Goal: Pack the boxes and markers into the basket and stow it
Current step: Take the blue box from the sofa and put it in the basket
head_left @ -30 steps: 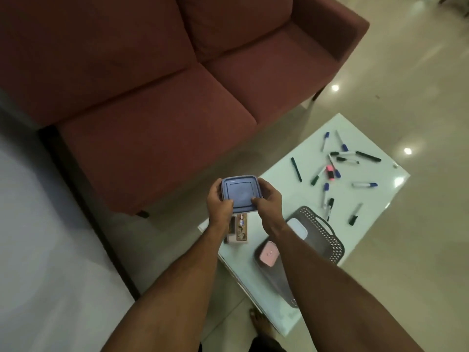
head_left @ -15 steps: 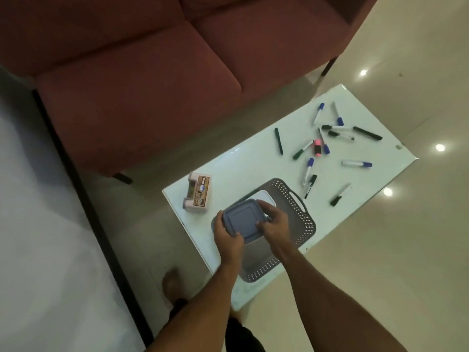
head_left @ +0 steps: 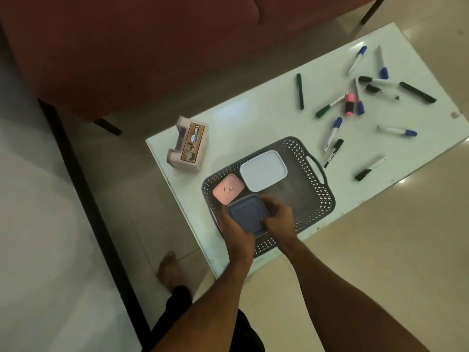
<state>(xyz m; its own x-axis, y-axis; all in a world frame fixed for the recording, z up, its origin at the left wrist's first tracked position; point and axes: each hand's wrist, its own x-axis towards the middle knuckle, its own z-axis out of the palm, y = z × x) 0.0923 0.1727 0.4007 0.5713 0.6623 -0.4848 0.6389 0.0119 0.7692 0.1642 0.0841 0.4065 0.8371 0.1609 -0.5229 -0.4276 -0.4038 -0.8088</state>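
Note:
A grey perforated basket sits at the near end of the white table. Inside it lie a white-lidded box and a small pink-lidded box. Both my hands grip a blue square box low in the basket's near corner: my left hand on its left side, my right hand on its right. A pink box with a brown label stands outside the basket at the table's left corner. Several markers lie scattered over the far right of the table.
A dark red sofa runs along the far side of the table. My bare foot stands on the tiled floor left of the table. A black strip edges a pale surface at the left.
The blue box has come down from in front of me into the basket's near corner, held in both hands. My view has tipped down over the table.

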